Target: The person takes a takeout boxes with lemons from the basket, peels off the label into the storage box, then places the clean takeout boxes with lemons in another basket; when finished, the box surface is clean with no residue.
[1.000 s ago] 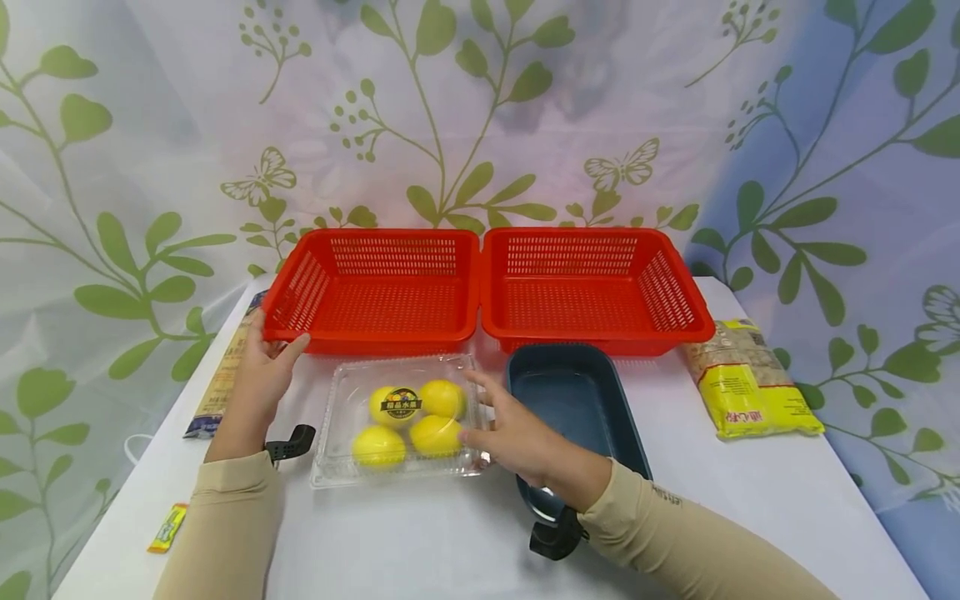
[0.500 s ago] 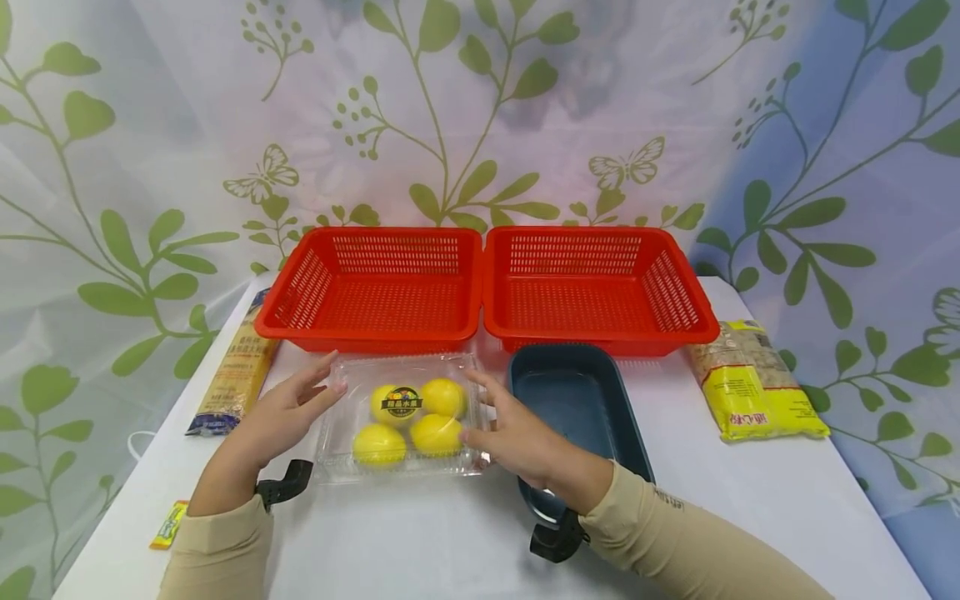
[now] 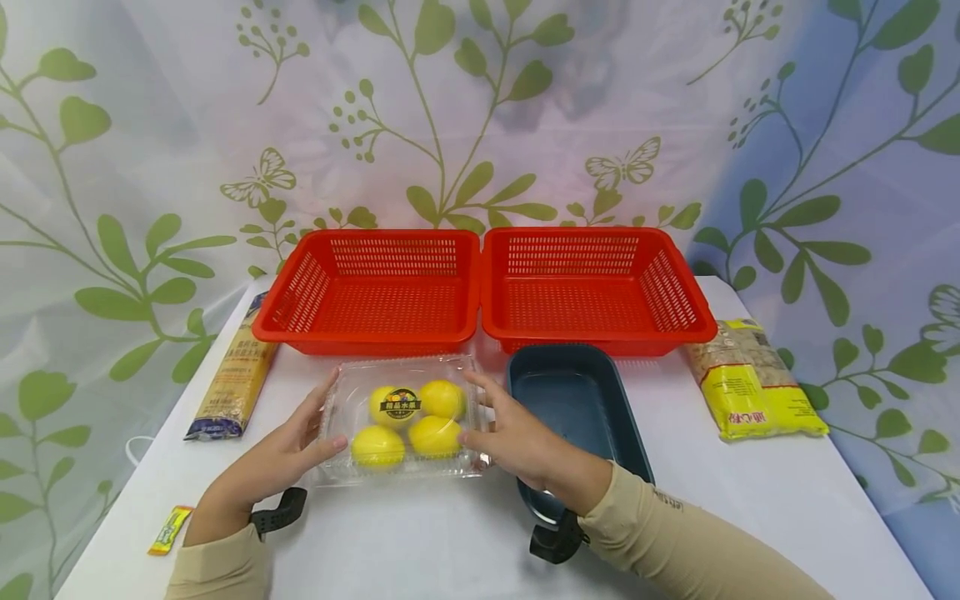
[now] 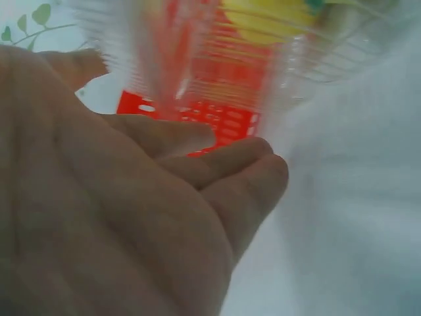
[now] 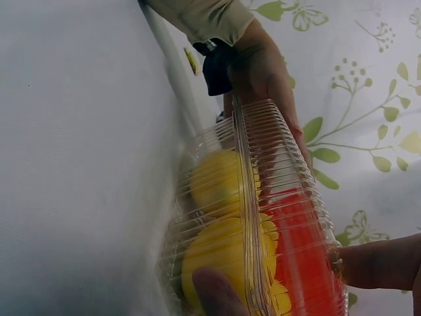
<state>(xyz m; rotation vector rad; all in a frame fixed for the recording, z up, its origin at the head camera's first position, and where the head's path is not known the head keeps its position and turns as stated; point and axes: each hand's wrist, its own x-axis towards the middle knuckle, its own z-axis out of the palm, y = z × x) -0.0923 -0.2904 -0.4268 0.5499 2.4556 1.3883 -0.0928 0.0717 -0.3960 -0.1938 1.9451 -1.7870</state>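
Note:
A clear plastic fruit box (image 3: 351,407) with a ribbed wall and a dark label on its lid lies on the white table, several yellow lemons (image 3: 378,447) inside. My right hand (image 3: 527,439) holds its right end, with the thumb over the near part and a fingertip at the far corner. At the left end, my left hand (image 3: 273,467) has its fingers stretched along the side and its thumb over the near left corner. In the left wrist view those fingers (image 4: 237,191) look straight, with the box's ribbed wall just beyond them. The right wrist view shows the box between thumb and finger.
Two red plastic baskets (image 3: 390,343) (image 3: 600,342) stand side by side behind the box. A dark blue dish (image 3: 577,400) lies partly under the right forearm. A spaghetti pack (image 3: 236,379) and a small yellow sachet (image 3: 171,530) are at left, a yellow-labelled bag (image 3: 753,383) at right.
My left hand has left the front left corner of the left red basket and come down toward me to the box's left end. The right hand and box have stayed put.

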